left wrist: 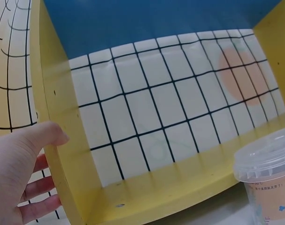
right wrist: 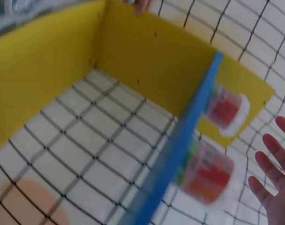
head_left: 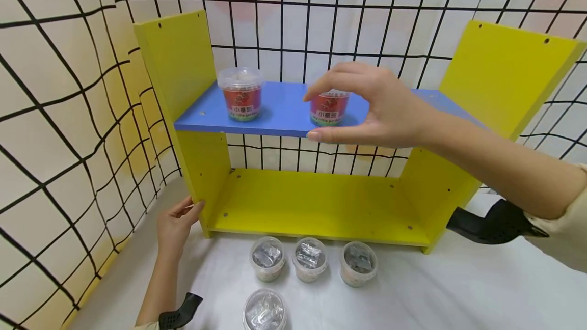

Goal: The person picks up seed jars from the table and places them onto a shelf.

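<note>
At the lower left of the head view, my left hand (head_left: 173, 228) holds the front edge of the shelf's yellow side panel (head_left: 202, 182). The left wrist view shows the thumb inside the panel and the fingers outside it. My right hand (head_left: 382, 103) is in front of a small plastic cup (head_left: 328, 110) with a red tomato label, on the blue shelf board (head_left: 284, 98). Its thumb and fingers are spread apart, and the right wrist view shows a gap between the fingertips (right wrist: 259, 190) and the cup. A matching lidded cup (head_left: 242, 97) stands further left on the board.
Below the blue board lies the yellow bottom board (head_left: 312, 200). Several lidded cups with silvery packets inside, one nearest me (head_left: 264, 312), stand on the white cloth (head_left: 435, 294) before the shelf. Black grid lines cover the white backdrop (head_left: 293, 29) behind and to the left.
</note>
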### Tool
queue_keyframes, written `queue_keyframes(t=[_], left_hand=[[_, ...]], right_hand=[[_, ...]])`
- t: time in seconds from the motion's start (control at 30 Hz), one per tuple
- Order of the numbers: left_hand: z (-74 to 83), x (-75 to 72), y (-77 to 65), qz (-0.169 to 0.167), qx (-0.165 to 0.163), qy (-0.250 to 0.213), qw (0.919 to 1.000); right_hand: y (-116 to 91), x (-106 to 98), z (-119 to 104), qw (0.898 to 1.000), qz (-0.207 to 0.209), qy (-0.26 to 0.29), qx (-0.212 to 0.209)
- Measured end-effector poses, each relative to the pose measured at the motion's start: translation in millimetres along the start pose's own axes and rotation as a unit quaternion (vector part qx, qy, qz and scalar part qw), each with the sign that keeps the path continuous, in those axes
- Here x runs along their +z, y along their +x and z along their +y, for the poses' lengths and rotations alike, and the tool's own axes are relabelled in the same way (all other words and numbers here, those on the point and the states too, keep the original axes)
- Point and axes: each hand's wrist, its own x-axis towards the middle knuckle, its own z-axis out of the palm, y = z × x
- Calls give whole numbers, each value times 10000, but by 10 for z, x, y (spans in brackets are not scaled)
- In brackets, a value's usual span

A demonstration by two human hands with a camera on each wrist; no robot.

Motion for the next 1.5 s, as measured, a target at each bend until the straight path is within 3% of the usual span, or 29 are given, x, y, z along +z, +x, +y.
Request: queue_keyframes(t=[0.4,0.7,1.1,1.5], left_hand=[[15,9,4,-33,-36,-190,9998],[-41,24,-35,-31,-107,-235,9997],[-14,-8,13,-54,-9,-359,9993],[-2,-7,39,-13,-52,-74,10000]], right_hand=[[-284,541,-224,9963,-826,247,-27],[-539,1073,-386,9844,-1737,273,-7],[-760,1602,-541,9817,-1847,68,-463],[-886,2080,-661,9600,-2692,675,-369]])
